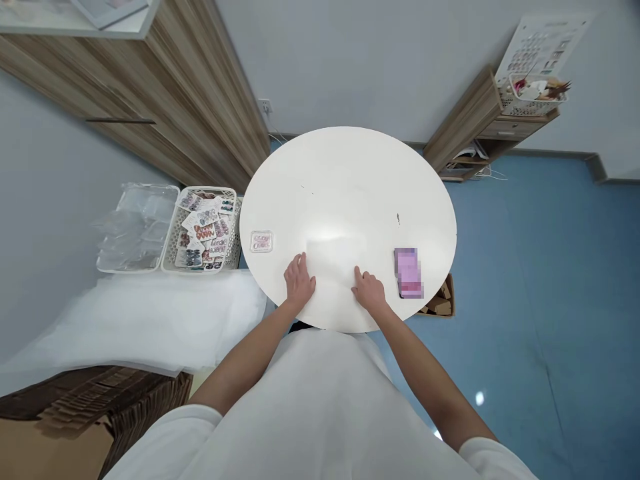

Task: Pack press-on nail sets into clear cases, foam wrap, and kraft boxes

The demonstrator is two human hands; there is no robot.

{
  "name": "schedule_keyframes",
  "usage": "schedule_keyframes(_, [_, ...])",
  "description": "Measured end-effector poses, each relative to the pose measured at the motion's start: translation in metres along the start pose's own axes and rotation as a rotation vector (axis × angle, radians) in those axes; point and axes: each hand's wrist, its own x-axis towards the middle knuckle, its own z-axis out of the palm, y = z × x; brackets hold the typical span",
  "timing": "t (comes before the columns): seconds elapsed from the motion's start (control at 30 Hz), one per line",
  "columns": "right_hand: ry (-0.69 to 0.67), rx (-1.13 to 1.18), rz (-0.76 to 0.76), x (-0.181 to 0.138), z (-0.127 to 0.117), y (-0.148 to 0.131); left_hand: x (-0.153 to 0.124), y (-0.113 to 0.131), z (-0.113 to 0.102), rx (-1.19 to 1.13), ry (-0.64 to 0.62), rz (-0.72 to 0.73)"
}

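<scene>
The left hand (pixel 299 280) is laid at the near left side of a thin pale sheet (pixel 336 257), its fingers loosely extended and nothing clasped in it. The right hand (pixel 369 291) is set at the near right corner of the same sheet, with the index finger stretched forward, the other fingers bent and nothing gripped. The sheet is thus framed between the two hands, flat on the white oval surface (pixel 345 160); its outline is only faintly seen, and whether it is pressed by the fingertips cannot be told.

To the left of the sheet, a small clear case (pixel 261 241) with pink pieces is placed near the surface's edge. To the right of the sheet, a phone (pixel 409 273) is laid, its screen blurred. Farther left of the sheet, beyond the surface, a white basket (pixel 234 235) is filled with cards of coloured pieces, and beside it a tub (pixel 134 271) is heaped with clear bags.
</scene>
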Motion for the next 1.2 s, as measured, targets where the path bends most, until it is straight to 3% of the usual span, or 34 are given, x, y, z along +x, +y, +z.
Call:
schedule_keyframes(0.1, [0.063, 0.018, 0.039, -0.009, 0.007, 0.003, -0.005, -0.007, -0.003, 0.032, -0.212, 0.220])
schedule_keyframes(0.2, [0.106, 0.010, 0.107, -0.016, 0.012, 0.003, -0.008, -0.016, -0.004, 0.117, -0.330, 0.320])
schedule_keyframes(0.33, [0.180, 0.000, 0.134, -0.019, 0.011, 0.000, -0.004, -0.025, -0.003, 0.279, -0.360, 0.361])
schedule_keyframes(0.53, [0.159, -0.056, 0.095, -0.026, 0.009, -0.004, -0.001, -0.028, 0.000, 0.549, -0.337, 0.448])
schedule_keyframes(0.67, [0.151, -0.067, 0.120, -0.033, 0.015, -0.007, -0.002, -0.028, -0.005, 0.579, -0.296, 0.444])
schedule_keyframes(0.77, [0.153, -0.043, 0.134, -0.034, 0.018, -0.009, 0.009, -0.035, -0.022, 0.561, -0.202, 0.333])
schedule_keyframes(0.93, [0.144, -0.011, 0.144, -0.033, 0.018, -0.009, 0.059, -0.072, -0.079, 0.582, -0.004, 0.077])
schedule_keyframes(1.0, [0.124, 0.003, 0.149, -0.033, 0.016, -0.009, 0.082, -0.091, -0.100, 0.598, -0.033, 0.054])
schedule_keyframes(1.07, [0.093, 0.021, 0.159, -0.034, 0.015, -0.009, 0.101, -0.106, -0.113, 0.587, -0.157, 0.091])
schedule_keyframes(1.2, [0.032, 0.081, 0.159, -0.037, 0.014, -0.006, 0.123, -0.120, -0.115, 0.533, -0.250, 0.225])
